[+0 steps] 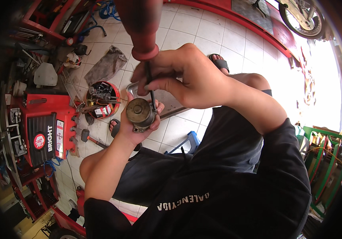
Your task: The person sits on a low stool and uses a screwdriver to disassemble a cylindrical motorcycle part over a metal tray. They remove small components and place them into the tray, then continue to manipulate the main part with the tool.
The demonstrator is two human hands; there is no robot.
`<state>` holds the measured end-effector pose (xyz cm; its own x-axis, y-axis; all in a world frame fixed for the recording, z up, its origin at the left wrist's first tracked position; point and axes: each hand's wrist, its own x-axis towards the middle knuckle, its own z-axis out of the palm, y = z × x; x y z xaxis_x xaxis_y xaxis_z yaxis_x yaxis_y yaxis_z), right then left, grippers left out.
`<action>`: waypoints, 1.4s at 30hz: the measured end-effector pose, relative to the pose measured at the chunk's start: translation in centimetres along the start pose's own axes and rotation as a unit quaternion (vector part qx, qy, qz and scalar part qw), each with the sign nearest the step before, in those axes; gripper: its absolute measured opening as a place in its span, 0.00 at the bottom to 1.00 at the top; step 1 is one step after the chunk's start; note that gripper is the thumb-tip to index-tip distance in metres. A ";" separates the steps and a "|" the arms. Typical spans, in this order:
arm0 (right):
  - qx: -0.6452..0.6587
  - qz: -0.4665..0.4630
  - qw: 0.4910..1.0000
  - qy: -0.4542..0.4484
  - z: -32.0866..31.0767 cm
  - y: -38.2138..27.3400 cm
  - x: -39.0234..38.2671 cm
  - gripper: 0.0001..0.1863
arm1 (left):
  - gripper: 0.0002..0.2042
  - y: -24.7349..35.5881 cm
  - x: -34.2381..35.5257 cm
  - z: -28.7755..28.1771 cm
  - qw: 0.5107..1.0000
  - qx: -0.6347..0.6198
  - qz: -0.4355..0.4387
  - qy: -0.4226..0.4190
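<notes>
My left hand point(137, 125) is cupped around a small dirty-brown cylindrical metal motor point(140, 113), held over my lap. My right hand point(183, 73) is closed around a red-handled screwdriver point(141, 28), its dark shaft point(151, 89) touching the motor's right edge. The casing looks closed; disassembly seems barely begun.

Two hands, left point(137, 129) and right point(179, 75); one screwdriver point(143, 36); one round metal motor part point(139, 113); one red bowl point(102, 99) at centre left; one grey rag point(106, 65); one motorcycle wheel point(302, 18) at upper right.
</notes>
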<state>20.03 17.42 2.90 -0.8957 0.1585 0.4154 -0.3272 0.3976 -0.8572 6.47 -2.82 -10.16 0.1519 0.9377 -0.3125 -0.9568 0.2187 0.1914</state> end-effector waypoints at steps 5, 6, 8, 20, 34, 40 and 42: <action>-0.092 0.003 0.996 0.007 0.1 -0.7 -0.5 0.14 | 0.42 0.0 0.3 0.5 0.998 0.053 0.005 -0.016; -0.116 -0.029 0.993 0.015 0.1 -0.7 -0.5 0.14 | 0.42 0.0 0.3 0.7 0.998 0.061 0.008 -0.012; -0.159 -0.096 0.982 0.028 0.2 -0.7 -0.2 0.16 | 0.42 -0.2 0.2 0.2 0.999 0.041 0.010 0.021; -0.045 -0.075 0.996 0.004 0.8 0.0 -0.6 0.13 | 0.42 -0.4 0.1 0.2 1.000 0.017 0.007 0.018; -0.086 -0.088 0.988 0.088 1.8 -0.8 -1.4 0.13 | 0.40 -0.2 -0.5 1.5 0.994 0.045 0.018 0.097; -0.059 -0.097 0.989 0.099 1.9 -1.1 -1.2 0.14 | 0.38 0.0 -0.6 1.3 0.992 0.074 0.033 0.093; -0.044 -0.090 0.991 0.091 1.9 -1.1 -1.2 0.14 | 0.37 0.0 -0.6 1.5 0.992 0.065 0.024 0.109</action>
<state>20.87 15.09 2.72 -0.7531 0.2347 0.6146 -0.4424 0.5106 -0.7372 6.75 -2.95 -8.61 0.0365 0.8701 -0.4916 -0.9197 0.2217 0.3241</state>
